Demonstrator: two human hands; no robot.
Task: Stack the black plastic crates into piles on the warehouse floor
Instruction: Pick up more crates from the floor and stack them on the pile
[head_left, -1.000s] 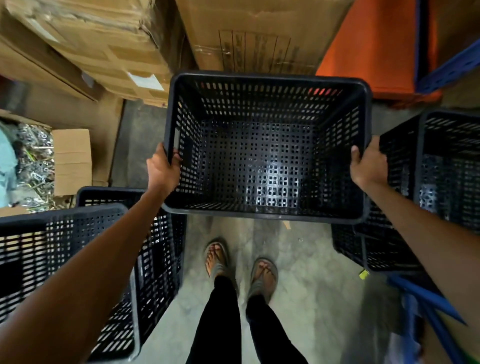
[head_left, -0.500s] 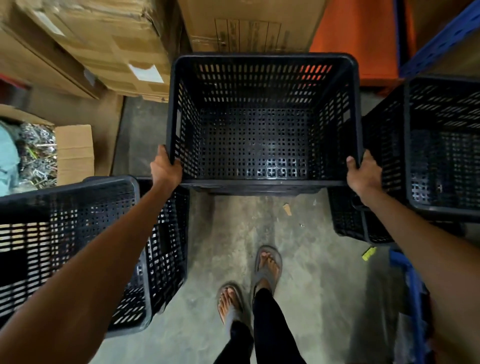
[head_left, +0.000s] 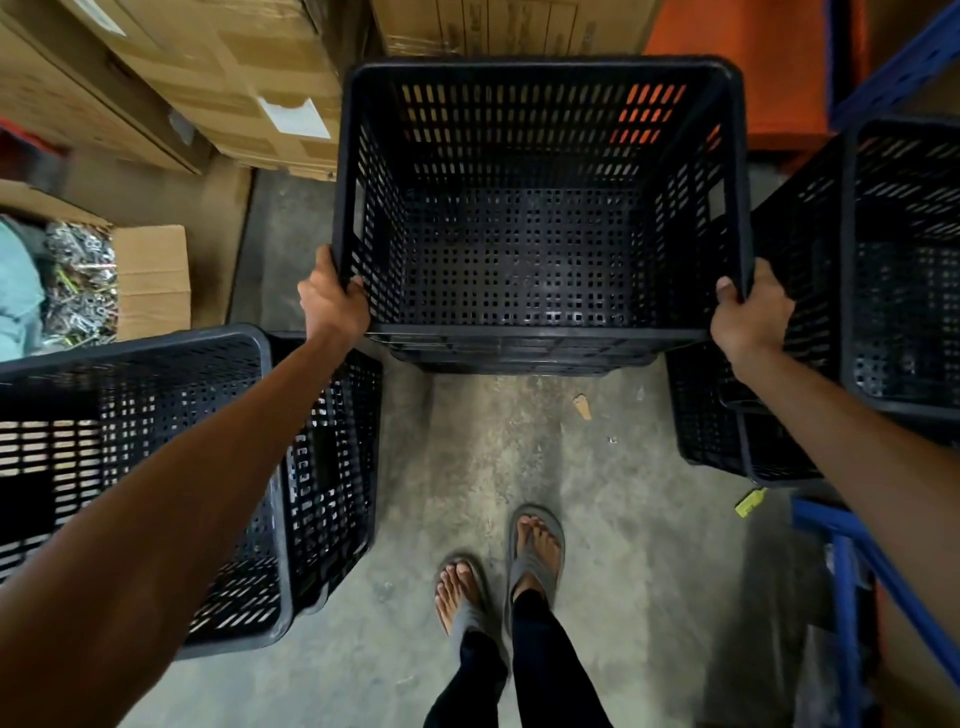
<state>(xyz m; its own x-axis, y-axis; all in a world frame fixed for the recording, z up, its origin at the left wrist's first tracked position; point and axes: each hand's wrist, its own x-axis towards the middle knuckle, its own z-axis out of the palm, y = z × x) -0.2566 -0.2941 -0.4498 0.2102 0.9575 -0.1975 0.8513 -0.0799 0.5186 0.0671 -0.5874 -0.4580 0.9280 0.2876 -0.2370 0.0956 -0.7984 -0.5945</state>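
Observation:
A black perforated plastic crate (head_left: 540, 332) is in front of me, its open top facing up, nested on other crate rims visible just beneath its near edge. My left hand (head_left: 332, 306) grips its near left corner rim. My right hand (head_left: 748, 312) grips its near right corner rim. A pile of black crates (head_left: 260, 467) stands at my left, under my left forearm. Another pile of black crates (head_left: 852, 270) stands at my right, close to the held crate's right wall.
Cardboard boxes (head_left: 208, 78) line the far wall, with an open carton of metal parts (head_left: 150, 275) at left. An orange panel (head_left: 779, 67) and blue rack beams (head_left: 852, 597) are at right. My sandalled feet (head_left: 509, 566) stand on bare concrete floor (head_left: 623, 519).
The crate has gone forward and down onto the pile in front of me. I have stepped closer, and both hands stay on its near corners.

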